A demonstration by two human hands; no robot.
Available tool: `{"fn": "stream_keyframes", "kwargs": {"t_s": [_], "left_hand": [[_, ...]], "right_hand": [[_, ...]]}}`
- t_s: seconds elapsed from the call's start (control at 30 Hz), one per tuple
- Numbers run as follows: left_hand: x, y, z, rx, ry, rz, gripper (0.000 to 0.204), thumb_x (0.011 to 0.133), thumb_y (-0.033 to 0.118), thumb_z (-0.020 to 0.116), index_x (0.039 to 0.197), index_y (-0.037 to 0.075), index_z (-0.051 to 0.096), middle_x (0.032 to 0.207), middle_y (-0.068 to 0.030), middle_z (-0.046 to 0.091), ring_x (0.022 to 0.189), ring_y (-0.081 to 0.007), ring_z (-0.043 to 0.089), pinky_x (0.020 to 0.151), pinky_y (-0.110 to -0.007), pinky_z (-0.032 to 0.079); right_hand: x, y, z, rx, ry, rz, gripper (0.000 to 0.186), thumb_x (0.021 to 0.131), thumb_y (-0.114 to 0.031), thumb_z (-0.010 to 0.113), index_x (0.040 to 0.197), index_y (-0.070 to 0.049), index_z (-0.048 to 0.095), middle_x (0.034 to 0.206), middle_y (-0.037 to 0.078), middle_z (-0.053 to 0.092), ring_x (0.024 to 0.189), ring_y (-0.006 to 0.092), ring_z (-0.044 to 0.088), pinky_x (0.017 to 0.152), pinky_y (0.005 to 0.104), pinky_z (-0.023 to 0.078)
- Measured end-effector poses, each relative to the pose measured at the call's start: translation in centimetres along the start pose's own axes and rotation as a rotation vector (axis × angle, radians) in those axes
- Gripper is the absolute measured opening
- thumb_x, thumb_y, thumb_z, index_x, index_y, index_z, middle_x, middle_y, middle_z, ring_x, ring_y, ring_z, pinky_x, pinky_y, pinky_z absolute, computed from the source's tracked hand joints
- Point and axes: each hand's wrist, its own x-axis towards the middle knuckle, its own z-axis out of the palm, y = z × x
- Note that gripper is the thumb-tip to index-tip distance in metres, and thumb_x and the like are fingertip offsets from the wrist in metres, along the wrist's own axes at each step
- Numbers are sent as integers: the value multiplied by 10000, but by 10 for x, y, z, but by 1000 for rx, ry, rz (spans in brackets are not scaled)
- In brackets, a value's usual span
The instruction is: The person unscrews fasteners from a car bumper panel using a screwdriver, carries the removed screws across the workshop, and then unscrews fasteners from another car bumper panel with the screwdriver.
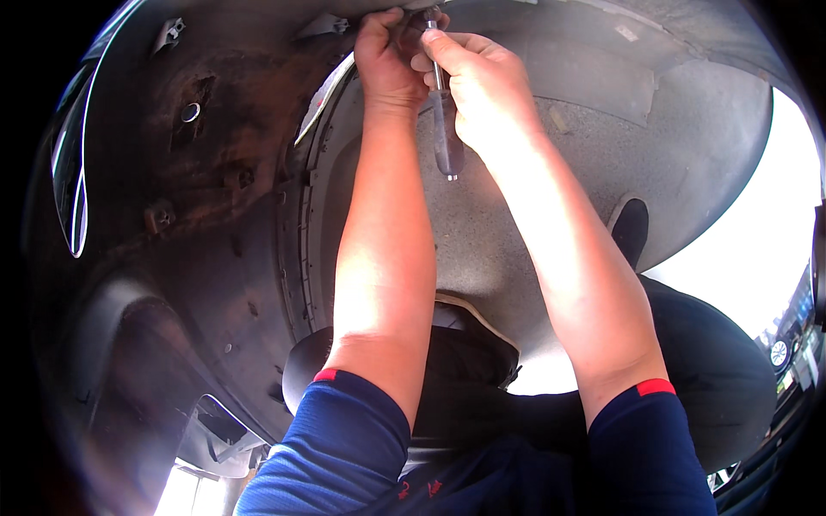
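Observation:
At the top of the view my right hand [486, 73] is closed, thumb and fingers pinching the silver shaft of a screwdriver-like hand tool. This tool [448, 138] hangs nearly upright, its dark grey, translucent handle pointing down below my fingers. Its upper end lies between my two hands, close to a panel edge, and what it meets there is hidden. My left hand [387, 73] is raised beside it with curled fingers, around the tool's upper end. Whatever those fingers grip is in shadow and cannot be made out.
A large dark plastic vehicle panel, like a bumper cover [232, 193], curves along the left, with clips and a round silver fitting [190, 112]. A pale grey curved panel [594, 77] arches at the upper right. Speckled floor [482, 224] and my shoe [630, 228] lie below.

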Motion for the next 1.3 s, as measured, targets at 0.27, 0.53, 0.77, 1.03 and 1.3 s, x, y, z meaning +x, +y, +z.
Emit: {"fn": "stream_keyframes", "kwargs": {"t_s": [0.27, 0.53, 0.77, 1.03, 1.3], "left_hand": [[1, -2, -5, 4, 40, -37, 225, 870, 235, 594, 984, 49, 651, 886, -98, 716, 773, -255, 695, 738, -374, 590], [-3, -3, 0, -40, 48, -11, 248, 868, 239, 608, 1016, 47, 657, 905, -94, 710, 825, -257, 688, 800, -402, 580], [-2, 12, -10, -87, -195, -314, 359, 895, 353, 575, 881, 10, 681, 639, -70, 657, 488, -194, 609, 442, -290, 513], [-4, 6, -3, -118, 0, -337, 495, 924, 395, 509, 908, -60, 701, 582, -50, 636, 371, -153, 511, 324, -260, 404], [-2, 8, -12, -21, -72, -257, 476, 943, 340, 522, 907, -105, 685, 493, -33, 568, 296, -138, 398, 283, -247, 310]], "right_hand": [[0, 0, 5, -39, 104, -86, 191, 857, -106, 776, 894, 47, 668, 778, 95, 693, 639, 109, 610, 566, 238, 474], [-1, -5, 10, -150, 158, -86, 216, 859, -112, 778, 920, 48, 647, 810, 92, 687, 698, 119, 618, 635, 251, 490], [2, -13, 5, -60, -5, 58, 193, 911, -116, 731, 1004, 7, 614, 815, 64, 653, 672, 121, 583, 613, 283, 467], [7, -21, -8, 265, -185, 187, 192, 1006, -176, 586, 1016, 12, 625, 850, 95, 658, 674, 157, 588, 596, 305, 460], [6, -20, -4, 111, -145, 119, 138, 995, -102, 611, 1009, 32, 638, 888, 109, 688, 709, 173, 650, 663, 296, 531]]}}
